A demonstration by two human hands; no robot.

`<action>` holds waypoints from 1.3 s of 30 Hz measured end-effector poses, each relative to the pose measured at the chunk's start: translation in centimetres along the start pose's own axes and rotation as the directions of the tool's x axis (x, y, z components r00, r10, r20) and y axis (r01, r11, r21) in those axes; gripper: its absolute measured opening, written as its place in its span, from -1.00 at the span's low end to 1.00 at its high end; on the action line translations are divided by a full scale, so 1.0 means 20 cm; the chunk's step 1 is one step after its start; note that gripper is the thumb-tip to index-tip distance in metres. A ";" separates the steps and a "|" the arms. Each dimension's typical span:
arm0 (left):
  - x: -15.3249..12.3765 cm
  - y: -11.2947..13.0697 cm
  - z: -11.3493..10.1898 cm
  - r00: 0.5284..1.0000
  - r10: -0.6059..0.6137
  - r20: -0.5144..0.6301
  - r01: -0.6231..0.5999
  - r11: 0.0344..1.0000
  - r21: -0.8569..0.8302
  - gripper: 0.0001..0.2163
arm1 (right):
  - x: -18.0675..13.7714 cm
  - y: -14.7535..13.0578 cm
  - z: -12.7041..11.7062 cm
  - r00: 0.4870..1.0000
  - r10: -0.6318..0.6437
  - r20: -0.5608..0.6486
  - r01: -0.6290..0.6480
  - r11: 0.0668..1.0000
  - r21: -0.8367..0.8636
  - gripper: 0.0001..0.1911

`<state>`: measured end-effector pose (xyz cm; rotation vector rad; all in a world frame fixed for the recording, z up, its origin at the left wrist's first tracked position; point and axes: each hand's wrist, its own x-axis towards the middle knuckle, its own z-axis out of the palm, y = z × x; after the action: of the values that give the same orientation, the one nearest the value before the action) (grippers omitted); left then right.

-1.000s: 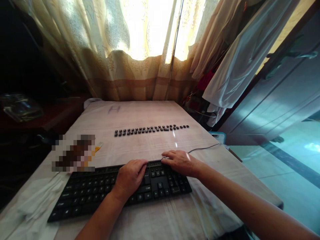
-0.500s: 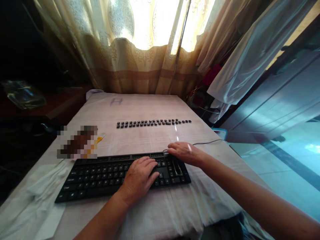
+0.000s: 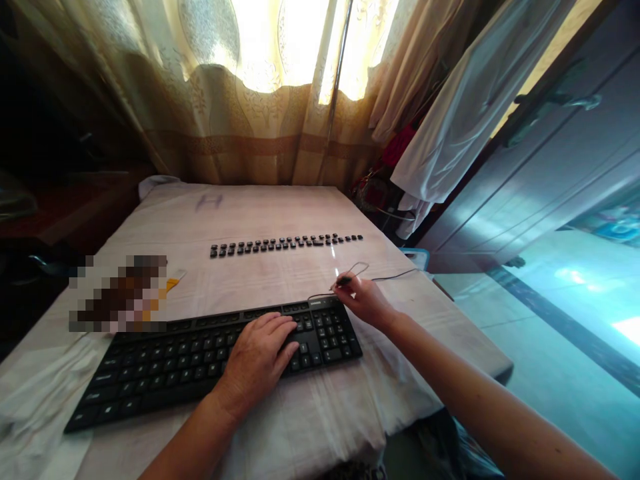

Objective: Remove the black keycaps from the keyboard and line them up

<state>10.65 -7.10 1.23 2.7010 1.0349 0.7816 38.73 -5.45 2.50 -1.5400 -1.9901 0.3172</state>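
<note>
A black keyboard (image 3: 165, 363) lies at a slant on the cloth-covered table. My left hand (image 3: 263, 347) rests flat over its right-middle part with fingers stretched out, covering some keys. Just above the number pad, my right hand (image 3: 363, 299) is closed in a pinch on a wire keycap puller (image 3: 359, 268). The puller's thin loop points away from me, and its dark part sits between my fingertips. Whether a keycap is also in the pinch, I cannot tell. Beyond the keyboard, loose black keycaps (image 3: 285, 245) are laid out in two long rows.
A black cable (image 3: 395, 275) runs from the keyboard to the table's right edge. At left lie a blurred-out item (image 3: 120, 293) and crumpled white cloth (image 3: 30, 400). Curtains (image 3: 225, 147) hang behind the table; hanging clothes (image 3: 445, 127) and a door (image 3: 505, 160) stand at right.
My right hand has lifted off the number pad with the puller, whose loop has swung from over the keys to pointing away. My left hand stays on the keyboard. The view has shifted right.
</note>
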 end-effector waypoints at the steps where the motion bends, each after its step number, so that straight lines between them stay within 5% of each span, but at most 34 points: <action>1: 0.00 0.00 0.00 1.000 0.002 0.002 -0.002 1.000 0.000 -0.76 | -0.02 0.01 0.01 0.996 0.078 -0.047 -0.070 0.986 0.149 -0.83; 4: 0.00 0.00 0.00 1.000 0.009 0.004 -0.009 1.000 -0.002 -0.76 | -0.08 0.05 0.05 0.963 0.268 -0.042 -0.207 0.826 0.524 -0.70; 7: 0.00 -0.01 0.00 1.000 0.009 0.005 -0.009 1.000 -0.002 -0.75 | -0.11 0.06 0.05 0.950 0.313 0.009 -0.258 0.766 0.588 -0.66; 29: 0.00 -0.01 0.00 1.000 -0.007 0.006 0.007 1.000 -0.005 -0.75 | -0.11 0.08 -0.03 0.984 0.138 0.116 -0.177 0.862 0.476 -0.81; 39: 0.00 -0.01 0.00 1.000 0.000 0.016 0.000 1.000 -0.014 -0.74 | -0.05 0.00 -0.09 0.976 -0.035 0.213 -0.009 0.980 0.201 -0.91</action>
<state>10.63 -6.93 1.16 2.6911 1.0223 0.7630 40.01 -6.78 3.65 -1.4136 -2.0583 0.6842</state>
